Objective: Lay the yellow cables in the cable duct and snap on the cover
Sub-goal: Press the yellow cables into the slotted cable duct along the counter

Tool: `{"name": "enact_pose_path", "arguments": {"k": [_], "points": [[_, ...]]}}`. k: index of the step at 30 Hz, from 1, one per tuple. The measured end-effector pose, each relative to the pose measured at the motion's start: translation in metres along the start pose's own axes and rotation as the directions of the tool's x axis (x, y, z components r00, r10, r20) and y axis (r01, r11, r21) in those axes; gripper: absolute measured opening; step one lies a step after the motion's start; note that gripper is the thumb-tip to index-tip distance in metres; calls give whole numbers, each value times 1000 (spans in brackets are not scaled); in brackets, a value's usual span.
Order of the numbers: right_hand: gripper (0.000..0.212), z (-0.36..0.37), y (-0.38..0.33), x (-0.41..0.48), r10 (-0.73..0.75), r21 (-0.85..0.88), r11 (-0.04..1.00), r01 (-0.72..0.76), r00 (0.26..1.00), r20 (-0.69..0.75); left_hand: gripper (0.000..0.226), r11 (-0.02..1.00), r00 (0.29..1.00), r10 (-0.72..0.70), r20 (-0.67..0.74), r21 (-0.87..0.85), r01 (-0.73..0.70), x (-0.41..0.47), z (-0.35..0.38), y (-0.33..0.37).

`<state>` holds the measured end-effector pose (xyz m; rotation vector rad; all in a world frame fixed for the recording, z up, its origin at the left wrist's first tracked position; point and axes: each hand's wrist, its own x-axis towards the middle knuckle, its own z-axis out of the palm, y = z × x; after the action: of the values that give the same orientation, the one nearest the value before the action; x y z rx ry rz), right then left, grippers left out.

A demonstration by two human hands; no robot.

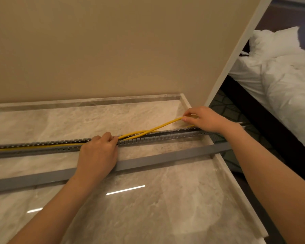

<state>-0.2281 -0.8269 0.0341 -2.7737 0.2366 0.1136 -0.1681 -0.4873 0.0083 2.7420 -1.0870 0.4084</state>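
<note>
Head view looks down on a marble worktop [148,208] where a grey slotted cable duct [165,136] runs left to right. Yellow cables [42,147] lie inside its left stretch, then rise out of it just past the left hand [99,152], which rests on the duct with fingers curled, pinching the cables at the channel. One cable climbs rightward to the right hand [204,118], whose thumb and fingertips are closed on its end, above and behind the duct. Nearer the person, the grey cover [165,161] lies loose, passing under the left hand.
</note>
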Motion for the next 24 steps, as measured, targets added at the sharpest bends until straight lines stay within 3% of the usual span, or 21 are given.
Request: {"name": "enact_pose_path", "arguments": {"k": [8,12,15,20,24], "points": [[63,13,-9,12,71,-37,997,-68,994,82,23,998,994,7,108,-69,1,-3,-1,-1],[63,11,-9,14,62,-22,998,-61,996,63,34,995,992,-1,126,-100,14,-2,4,-3],[59,11,-11,13,48,67,997,-45,998,-40,37,992,990,-16,144,-125,34,-2,5,-5],[34,7,-20,-1,14,232,971,51,963,-269,39,988,984,-32,178,-145,59,0,6,-5],[34,9,-23,-15,-15,198,976,87,941,-339,40,986,981,-31,194,-154,61,-1,5,-4]]}}
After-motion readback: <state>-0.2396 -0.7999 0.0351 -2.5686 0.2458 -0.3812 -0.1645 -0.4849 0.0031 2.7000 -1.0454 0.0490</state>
